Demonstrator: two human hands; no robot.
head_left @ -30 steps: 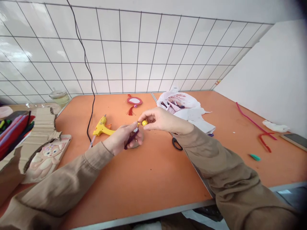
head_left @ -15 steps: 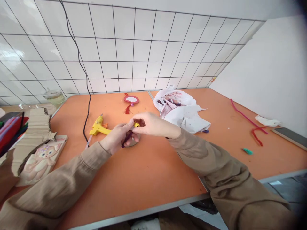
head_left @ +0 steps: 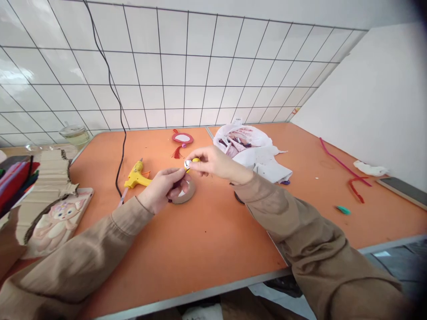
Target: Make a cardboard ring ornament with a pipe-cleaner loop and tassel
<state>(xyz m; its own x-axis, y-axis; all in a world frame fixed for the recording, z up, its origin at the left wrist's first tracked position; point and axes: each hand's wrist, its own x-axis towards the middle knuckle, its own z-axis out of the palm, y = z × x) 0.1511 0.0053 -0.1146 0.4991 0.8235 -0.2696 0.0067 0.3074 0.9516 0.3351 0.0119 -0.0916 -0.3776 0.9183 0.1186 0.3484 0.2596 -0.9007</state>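
One white bell, between left hand and right hand, at their fingertips

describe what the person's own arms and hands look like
Both arms wear loose, creased brown long sleeves, with a stitched seam near the cuff. The left hand and right hand are bare, without gloves; no rings show.

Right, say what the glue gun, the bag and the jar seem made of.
Glue gun: likely hard plastic, satin, from its smooth yellow body.
Bag: probably thin, soft plastic film, crinkled and printed in red.
Jar: see-through and shiny, so glass or clear plastic.
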